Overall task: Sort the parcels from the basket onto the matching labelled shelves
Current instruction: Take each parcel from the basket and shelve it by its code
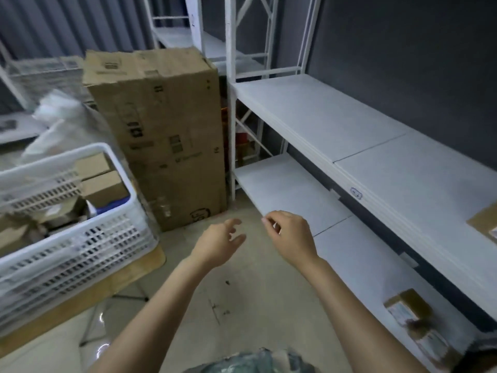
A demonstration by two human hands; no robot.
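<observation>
Both hands hold nothing. The left hand (pixel 220 240) and the right hand (pixel 290 235) hang in the air with fingers loosely curled, near each other but apart, over the floor (pixel 242 305) in front of the lower shelf (pixel 282 189).

Most parcels (pixel 103 188) lie in the basket (pixel 80 251) at the left. Two plain brown ones sit side by side against its far wall. Below them is a jumble of cardboard and a bit of blue, too blurred to count or tell apart. The frame edge cuts off the basket's left part.

Two taped boxes (pixel 408 310) lie on the lower shelf at the right, one just behind the other. Whether they touch cannot be told, and their print is unreadable. On the upper shelf (pixel 322 117) a brown box (pixel 484 223) is cut off by the right edge, so only a corner shows. A small label (pixel 355 195) on that shelf's front edge bears blue handwriting too small to read.

The basket stands on a cardboard sheet (pixel 107 286). Behind it a tall carton (pixel 161 130) stands upright, just beside the shelf post. White bags (pixel 59 117), heavily blurred, are heaped to the carton's left.
</observation>
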